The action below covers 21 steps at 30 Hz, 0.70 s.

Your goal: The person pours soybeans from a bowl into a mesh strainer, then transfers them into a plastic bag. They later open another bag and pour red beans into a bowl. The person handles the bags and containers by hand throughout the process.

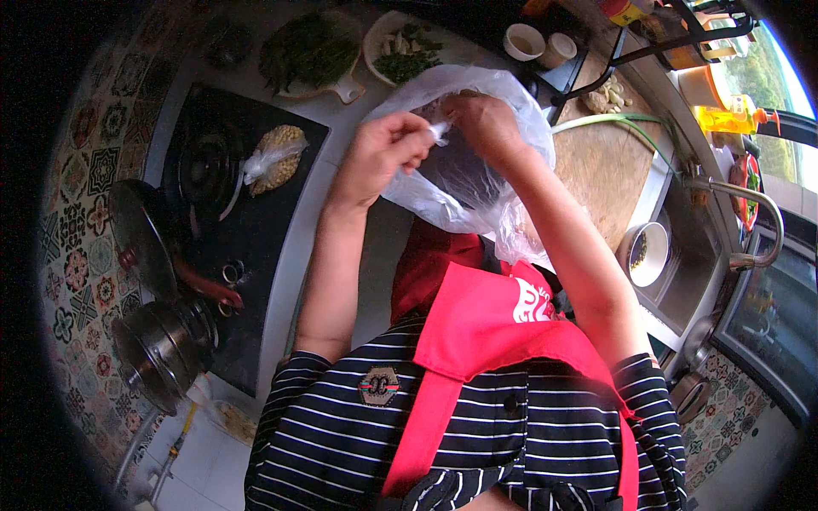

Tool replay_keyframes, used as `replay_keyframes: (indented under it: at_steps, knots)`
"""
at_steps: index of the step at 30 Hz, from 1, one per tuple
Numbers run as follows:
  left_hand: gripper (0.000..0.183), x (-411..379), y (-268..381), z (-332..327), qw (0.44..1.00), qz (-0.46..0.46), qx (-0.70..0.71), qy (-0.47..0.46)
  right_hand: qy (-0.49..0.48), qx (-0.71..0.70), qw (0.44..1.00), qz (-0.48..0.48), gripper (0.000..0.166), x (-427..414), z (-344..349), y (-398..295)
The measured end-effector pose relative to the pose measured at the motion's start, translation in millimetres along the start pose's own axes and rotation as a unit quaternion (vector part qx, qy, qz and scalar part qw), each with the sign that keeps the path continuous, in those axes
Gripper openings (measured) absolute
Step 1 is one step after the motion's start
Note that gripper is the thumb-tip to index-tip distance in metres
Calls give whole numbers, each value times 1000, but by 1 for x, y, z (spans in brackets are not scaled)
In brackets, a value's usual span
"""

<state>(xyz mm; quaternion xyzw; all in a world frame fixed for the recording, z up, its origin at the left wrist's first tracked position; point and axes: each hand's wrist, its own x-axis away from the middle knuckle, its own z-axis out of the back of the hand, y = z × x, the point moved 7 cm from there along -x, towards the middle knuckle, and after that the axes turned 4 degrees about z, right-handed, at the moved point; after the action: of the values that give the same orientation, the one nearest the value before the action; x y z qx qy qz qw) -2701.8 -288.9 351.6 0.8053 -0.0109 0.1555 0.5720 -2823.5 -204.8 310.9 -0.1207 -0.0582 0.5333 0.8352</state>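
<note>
In front of my red apron [454,326] a large clear-white plastic bag [422,198] spreads wide around both hands. My left hand [390,150] pinches a small twisted bit of white plastic [439,131] between thumb and fingers. Close beside it, my right hand [489,124] is bent over the bag's mouth. Its fingertips are blurred and partly turned away, so its grip does not show. What lies within the bag is hard to make out.
Left, a black cooktop [255,236] holds a tied bag of yellowish beans [279,156], a lidded pan [144,239] and a metal pot [156,354]. Plates of greens [313,54] stand behind. Right are a wooden board [594,185] with a green onion [597,120], and a sink with a white bowl [652,252].
</note>
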Motion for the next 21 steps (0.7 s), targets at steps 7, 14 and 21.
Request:
replay_keyframes:
  at_steps: [7,14,21]
  knots:
    - [20,-12,-36,32,964,-118,-187,148,-22,-88,996,13,16,0,43,-29]
    - [14,-26,-34,5,812,-225,-472,261,-6,-478,864,-159,18,16,52,-14]
    - [23,-22,-28,12,846,-182,-438,245,51,-269,959,-70,19,-2,-1,8]
